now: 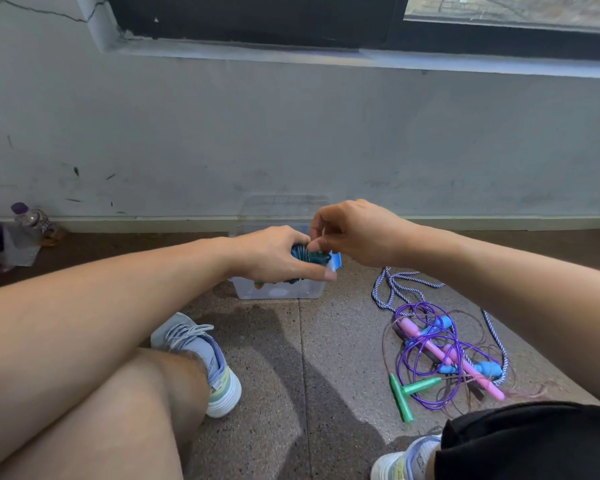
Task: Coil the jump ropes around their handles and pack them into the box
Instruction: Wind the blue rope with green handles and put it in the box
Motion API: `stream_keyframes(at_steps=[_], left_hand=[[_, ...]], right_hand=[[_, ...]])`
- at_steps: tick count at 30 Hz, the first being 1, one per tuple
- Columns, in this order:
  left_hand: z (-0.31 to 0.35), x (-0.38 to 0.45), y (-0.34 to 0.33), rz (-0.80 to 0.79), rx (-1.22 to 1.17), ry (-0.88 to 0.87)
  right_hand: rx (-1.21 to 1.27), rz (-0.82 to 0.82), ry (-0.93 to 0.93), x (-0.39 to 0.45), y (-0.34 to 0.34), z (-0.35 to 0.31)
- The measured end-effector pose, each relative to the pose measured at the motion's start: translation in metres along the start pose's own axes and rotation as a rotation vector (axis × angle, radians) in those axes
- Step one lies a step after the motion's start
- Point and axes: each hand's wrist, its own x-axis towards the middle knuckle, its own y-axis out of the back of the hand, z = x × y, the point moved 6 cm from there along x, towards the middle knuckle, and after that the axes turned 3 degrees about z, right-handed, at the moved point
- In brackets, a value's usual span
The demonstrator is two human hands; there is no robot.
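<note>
Head view: left hand is wrapped around a teal coiled rope bundle, held just above the clear plastic box. Right hand sits at the bundle's right end, thumb and forefinger pinched together there; whether they grip a rope end I can't tell, too small.

The box sits on the speckled floor close to the wall, its far side near the skirting. A blue latch shows on its right rim. The near wall is transparent, and the box contents are mostly hidden behind the hands.

Right of the box, apart from it: a tangle of uncoiled ropes. It includes a purple cord, a blue-white braided rope looping out toward the box, pink handles, blue handles, and green handles at the near edge of the pile.

Floor between the box and the left shoe is bare. A right shoe shows at the bottom edge, near the pile. Bare strip between the box's right side and the braided rope.

A bottle stands at far left by the wall, well apart from the work area.
</note>
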Motion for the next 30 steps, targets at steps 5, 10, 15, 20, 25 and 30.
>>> stream_keyframes(at_steps=[5,10,15,20,25,30], left_hand=[[0.001,0.001,0.003,0.082,-0.133,-0.052],[-0.02,0.004,0.013,0.203,-0.559,0.071],[-0.025,0.01,0.012,0.248,-0.938,0.188],[-0.028,0.014,0.015,0.342,-0.948,0.219],[-0.02,0.013,0.014,0.326,-0.999,0.205],[-0.018,0.014,0.01,0.307,-1.036,0.217]], right_hand=[[0.671,0.093,-0.204,-0.007,-0.01,0.024],[0.88,0.205,-0.443,-0.007,-0.015,0.056],[0.834,0.025,-0.451,-0.01,-0.033,0.055],[0.799,-0.041,-0.427,-0.009,-0.052,0.035],[0.908,-0.08,-0.449,-0.001,-0.064,0.027],[0.966,-0.027,-0.445,0.006,-0.068,0.026]])
